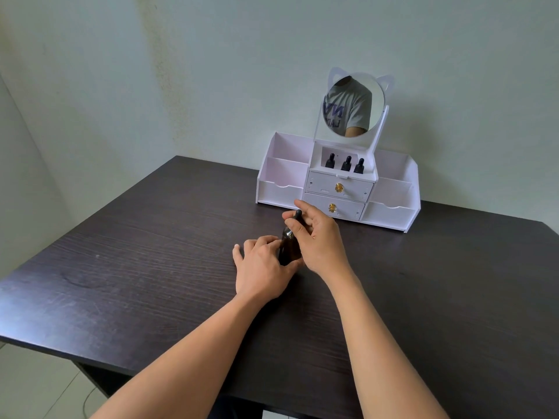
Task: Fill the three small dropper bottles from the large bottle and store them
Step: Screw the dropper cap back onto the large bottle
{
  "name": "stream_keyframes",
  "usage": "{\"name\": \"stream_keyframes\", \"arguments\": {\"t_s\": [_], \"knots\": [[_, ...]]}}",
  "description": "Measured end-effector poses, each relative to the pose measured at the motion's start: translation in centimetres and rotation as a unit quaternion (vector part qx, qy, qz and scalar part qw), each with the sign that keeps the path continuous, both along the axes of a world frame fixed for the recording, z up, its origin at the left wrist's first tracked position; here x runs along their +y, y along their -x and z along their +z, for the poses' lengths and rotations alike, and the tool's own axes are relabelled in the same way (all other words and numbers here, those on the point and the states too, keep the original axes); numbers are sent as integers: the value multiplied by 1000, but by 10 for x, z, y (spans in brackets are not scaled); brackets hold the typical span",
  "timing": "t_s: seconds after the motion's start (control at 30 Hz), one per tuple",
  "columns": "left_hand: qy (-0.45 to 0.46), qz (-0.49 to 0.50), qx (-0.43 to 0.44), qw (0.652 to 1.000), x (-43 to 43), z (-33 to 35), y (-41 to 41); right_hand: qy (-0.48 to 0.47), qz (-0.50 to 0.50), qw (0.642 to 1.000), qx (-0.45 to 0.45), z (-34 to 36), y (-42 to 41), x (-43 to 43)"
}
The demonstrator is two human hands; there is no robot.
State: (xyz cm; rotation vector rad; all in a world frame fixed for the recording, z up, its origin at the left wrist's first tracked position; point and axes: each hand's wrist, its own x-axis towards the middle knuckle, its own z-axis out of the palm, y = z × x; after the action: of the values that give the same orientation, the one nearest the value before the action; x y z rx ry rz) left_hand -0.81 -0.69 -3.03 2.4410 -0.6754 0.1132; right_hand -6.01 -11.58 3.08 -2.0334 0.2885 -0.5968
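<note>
The large dark bottle [286, 246] stands on the dark wooden table [151, 267], mostly hidden between my hands. My left hand [261, 267] grips its body from the left. My right hand [314, 237] pinches the black dropper cap [297, 215] at its top. Three small dropper bottles [345, 163] with black caps stand side by side in the top middle compartment of the white organizer [390, 204], behind my hands.
The organizer has a round cat-eared mirror [354, 104], two drawers with gold knobs [339, 187] and open side bins. It stands against the wall at the table's back right. The table's left and front edges drop to a tiled floor.
</note>
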Motion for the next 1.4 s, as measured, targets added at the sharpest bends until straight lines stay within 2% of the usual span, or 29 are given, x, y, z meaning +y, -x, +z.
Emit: {"name": "stream_keyframes", "arguments": {"t_s": [0.1, 0.23, 0.3, 0.47, 0.6, 0.9, 1.17, 1.4], "knots": [[13, 5, -10, 1000, 0, -2, 1, -5, 25, 999, 46, 1, 5, -1], [19, 11, -2, 1000, 1, 0, 2, 56, 16, 993, 102, -7, 17, -2], [-8, 12, 5, 1000, 1, 1, 3, 77, -2, 992, 104, -11, 20, -1], [-142, 5, 18, 990, -7, -1, 1, 91, -50, 990, 98, -10, 17, -12], [-179, 1, 25, 984, -10, 1, 0, 98, -91, 988, 83, -1, 4, -31], [-180, 7, 21, 983, -12, 0, -1, 121, -109, 984, 78, -1, -62, -54], [-182, 7, 18, 983, -13, 2, -2, 140, -127, 978, 90, -6, -89, -58], [-186, 6, 22, 982, -14, 2, -2, 106, -132, 982, 77, -9, -97, -57]]}}
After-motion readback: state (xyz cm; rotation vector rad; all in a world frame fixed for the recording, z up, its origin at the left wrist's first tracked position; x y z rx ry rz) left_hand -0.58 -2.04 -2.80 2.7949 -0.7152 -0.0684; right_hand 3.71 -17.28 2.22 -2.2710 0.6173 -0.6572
